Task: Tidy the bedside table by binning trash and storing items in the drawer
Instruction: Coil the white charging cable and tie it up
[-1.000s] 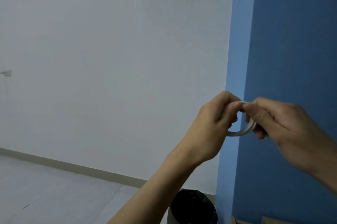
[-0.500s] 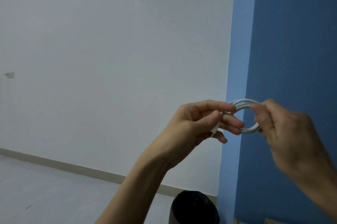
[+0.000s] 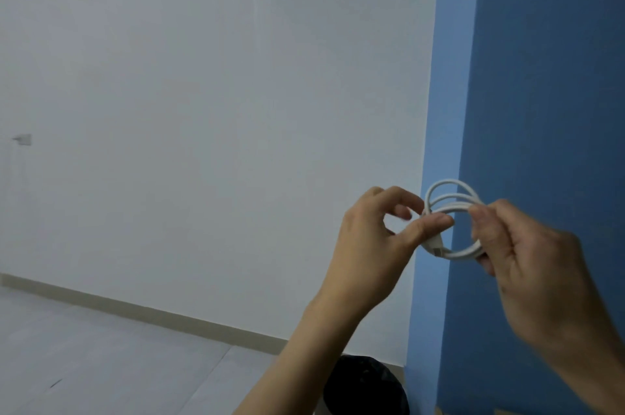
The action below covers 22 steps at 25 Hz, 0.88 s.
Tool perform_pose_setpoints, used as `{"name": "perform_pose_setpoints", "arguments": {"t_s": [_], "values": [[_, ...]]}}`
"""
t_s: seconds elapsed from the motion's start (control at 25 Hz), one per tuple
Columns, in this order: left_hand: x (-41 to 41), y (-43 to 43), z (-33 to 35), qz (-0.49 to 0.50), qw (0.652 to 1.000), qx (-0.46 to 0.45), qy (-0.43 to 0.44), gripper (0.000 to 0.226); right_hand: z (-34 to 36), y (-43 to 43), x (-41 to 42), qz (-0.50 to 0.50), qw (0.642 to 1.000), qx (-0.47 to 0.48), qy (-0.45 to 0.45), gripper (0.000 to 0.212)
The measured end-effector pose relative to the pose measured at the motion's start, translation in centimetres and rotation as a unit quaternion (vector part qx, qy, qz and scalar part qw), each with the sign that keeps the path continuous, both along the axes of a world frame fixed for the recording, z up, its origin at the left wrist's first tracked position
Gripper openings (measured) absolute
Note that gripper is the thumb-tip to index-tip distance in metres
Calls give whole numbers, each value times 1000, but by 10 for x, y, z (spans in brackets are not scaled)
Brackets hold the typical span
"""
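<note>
- The white charging cable [image 3: 451, 208] is held up in the lower right of the frame, in front of the edge where the white wall [image 3: 216, 110] meets the blue wall [image 3: 548, 76]. It touches nothing but the two hands.
- A second ago the hands were bunched together and only one short arc of cable showed between them. They have since drawn apart, and the cable now reads as a small coil of several loops.
- The left hand [image 3: 378, 238] has gone from fingers stretched over the coil to a pinch. Its thumb and forefinger nip the coil's left side, and a plug end [image 3: 437, 247] pokes out just below the thumb.
- The right hand [image 3: 527, 262] pinches the coil's right side, with its fingers curled round the strands.
- My reading is that the winding is nearly finished, with the loose plug end the last bit to tuck in. After that the coil is compact enough for the drawer.
- Neither the bench nor the drawer is in view. Only the black-lined bin [image 3: 365, 387] shows, at the bottom edge.
</note>
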<state>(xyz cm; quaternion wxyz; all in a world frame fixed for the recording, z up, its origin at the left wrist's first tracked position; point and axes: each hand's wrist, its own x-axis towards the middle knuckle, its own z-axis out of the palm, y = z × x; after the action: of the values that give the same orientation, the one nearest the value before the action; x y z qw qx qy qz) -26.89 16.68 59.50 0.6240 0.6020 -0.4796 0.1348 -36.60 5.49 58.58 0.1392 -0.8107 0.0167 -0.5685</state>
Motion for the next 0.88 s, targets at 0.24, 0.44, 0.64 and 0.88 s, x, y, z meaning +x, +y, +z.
{"name": "perform_pose_setpoints", "arguments": {"t_s": [0.24,0.44,0.64,0.88], "values": [[-1,-8,2,-247,965,2,86,9,0,-1,-2,28,999,33,-12,49],[-4,-9,1,-179,981,-45,55,19,2,3,-3,63,997,36,31,47],[-3,-8,1,20,995,20,-92,19,10,3,-7,105,992,71,26,43],[0,10,2,-207,974,81,-37,21,16,-2,-6,139,985,92,42,42]]}}
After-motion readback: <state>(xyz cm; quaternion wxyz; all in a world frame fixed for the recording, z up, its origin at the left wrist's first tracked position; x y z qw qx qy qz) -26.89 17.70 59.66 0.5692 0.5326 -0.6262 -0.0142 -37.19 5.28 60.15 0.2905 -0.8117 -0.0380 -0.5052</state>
